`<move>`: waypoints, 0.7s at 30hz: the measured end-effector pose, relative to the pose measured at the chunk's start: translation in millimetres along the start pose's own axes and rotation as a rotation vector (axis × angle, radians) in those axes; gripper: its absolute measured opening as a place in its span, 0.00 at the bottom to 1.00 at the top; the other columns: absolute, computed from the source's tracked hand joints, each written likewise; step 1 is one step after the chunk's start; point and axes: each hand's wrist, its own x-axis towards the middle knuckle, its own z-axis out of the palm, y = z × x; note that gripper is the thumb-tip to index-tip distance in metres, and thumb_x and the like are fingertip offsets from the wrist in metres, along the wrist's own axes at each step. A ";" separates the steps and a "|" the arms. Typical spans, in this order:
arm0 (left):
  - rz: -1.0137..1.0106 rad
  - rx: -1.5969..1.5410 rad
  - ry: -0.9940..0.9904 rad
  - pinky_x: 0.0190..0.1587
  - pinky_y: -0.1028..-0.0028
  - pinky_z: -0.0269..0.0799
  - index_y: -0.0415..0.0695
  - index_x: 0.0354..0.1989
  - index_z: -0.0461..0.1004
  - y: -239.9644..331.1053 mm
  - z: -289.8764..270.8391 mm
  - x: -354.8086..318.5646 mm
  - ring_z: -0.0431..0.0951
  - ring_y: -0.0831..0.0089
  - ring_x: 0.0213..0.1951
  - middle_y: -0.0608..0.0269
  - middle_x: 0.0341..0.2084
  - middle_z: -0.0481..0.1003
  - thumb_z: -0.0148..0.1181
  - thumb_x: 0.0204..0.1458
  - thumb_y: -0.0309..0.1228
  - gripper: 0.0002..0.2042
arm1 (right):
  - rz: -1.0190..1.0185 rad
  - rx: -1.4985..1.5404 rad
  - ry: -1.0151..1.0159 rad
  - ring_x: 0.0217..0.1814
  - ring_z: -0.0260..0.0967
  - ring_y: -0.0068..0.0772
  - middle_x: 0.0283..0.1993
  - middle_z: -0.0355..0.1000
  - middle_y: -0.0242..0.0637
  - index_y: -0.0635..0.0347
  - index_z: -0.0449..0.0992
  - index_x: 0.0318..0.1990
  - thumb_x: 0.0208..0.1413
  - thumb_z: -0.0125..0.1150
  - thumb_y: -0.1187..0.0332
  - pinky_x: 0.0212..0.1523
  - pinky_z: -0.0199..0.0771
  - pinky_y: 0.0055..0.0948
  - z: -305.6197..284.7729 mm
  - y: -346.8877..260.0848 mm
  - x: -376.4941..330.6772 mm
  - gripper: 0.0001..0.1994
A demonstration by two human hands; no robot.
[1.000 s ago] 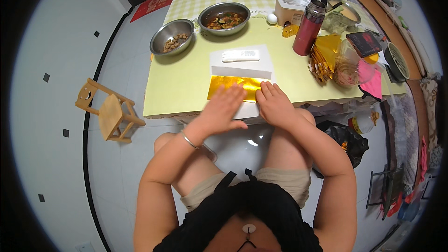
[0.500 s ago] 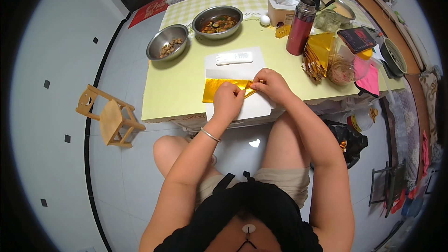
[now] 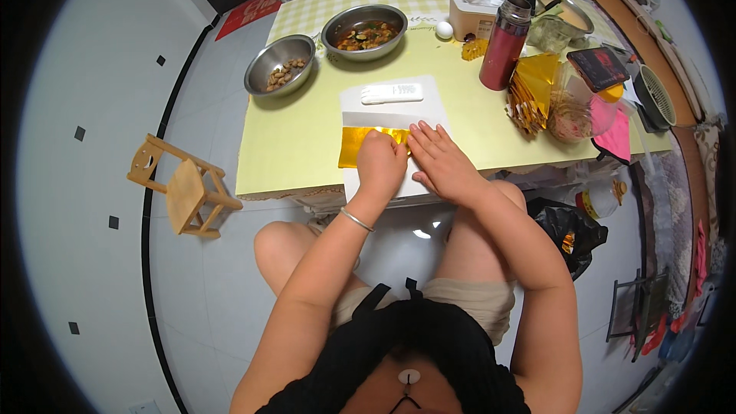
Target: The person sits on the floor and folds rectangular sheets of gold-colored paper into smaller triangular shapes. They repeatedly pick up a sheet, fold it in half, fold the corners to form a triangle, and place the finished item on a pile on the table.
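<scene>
Resting curled on the gold foil sheet (image 3: 351,147), hold undetermined, is the left hand (image 3: 381,165); the right hand (image 3: 442,158) lies flat, empty, at the sheet's right end. White paper (image 3: 366,118) underlies the foil, table-near side; steel bowls (image 3: 263,64) stand far left.

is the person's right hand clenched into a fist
No, the right hand lies with fingers outstretched at the right end of the gold sheet.

gold sheet (image 3: 353,147) partly hidden by left hand (image 3: 382,165), black top (image 3: 460,337) cut off below
</scene>
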 end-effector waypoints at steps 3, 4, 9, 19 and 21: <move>-0.014 0.004 -0.001 0.33 0.54 0.70 0.36 0.19 0.74 0.8 -0.3 0.0 0.75 0.48 0.28 0.44 0.25 0.72 0.65 0.49 0.28 0.12 | 0.001 0.022 -0.099 0.82 0.41 0.53 0.78 0.49 0.55 0.71 0.57 0.71 0.62 0.58 0.49 0.80 0.39 0.48 0.9 1.3 -1.6 0.39; -0.016 0.006 -0.004 0.33 0.54 0.70 0.36 0.19 0.74 0.2 0.1 -0.3 0.75 0.48 0.28 0.44 0.25 0.72 0.65 0.49 0.29 0.12 | -0.003 0.027 -0.114 0.82 0.41 0.53 0.78 0.49 0.55 0.72 0.57 0.71 0.62 0.58 0.48 0.80 0.39 0.48 -1.1 0.6 -0.8 0.40; -0.058 0.015 -0.028 0.33 0.54 0.71 0.35 0.19 0.74 2.6 -1.1 1.3 0.75 0.47 0.28 0.44 0.26 0.73 0.66 0.50 0.30 0.12 | -0.026 0.056 -0.115 0.83 0.40 0.53 0.78 0.47 0.57 0.73 0.54 0.72 0.62 0.57 0.44 0.80 0.38 0.46 -3.3 -1.2 5.1 0.44; -0.014 0.001 -0.068 0.36 0.54 0.72 0.36 0.22 0.76 -2.7 -2.5 1.0 0.76 0.47 0.33 0.44 0.27 0.74 0.66 0.49 0.31 0.11 | -0.013 0.066 -0.153 0.82 0.41 0.55 0.77 0.48 0.60 0.70 0.55 0.73 0.61 0.55 0.39 0.80 0.39 0.47 4.0 2.4 5.7 0.46; 0.056 -0.028 -0.136 0.40 0.55 0.73 0.36 0.25 0.78 -6.3 -17.4 1.2 0.77 0.47 0.37 0.44 0.30 0.75 0.66 0.49 0.31 0.09 | -0.047 0.068 -0.190 0.82 0.41 0.59 0.77 0.48 0.62 0.59 0.58 0.74 0.59 0.57 0.39 0.80 0.40 0.49 -1.8 1.1 7.3 0.43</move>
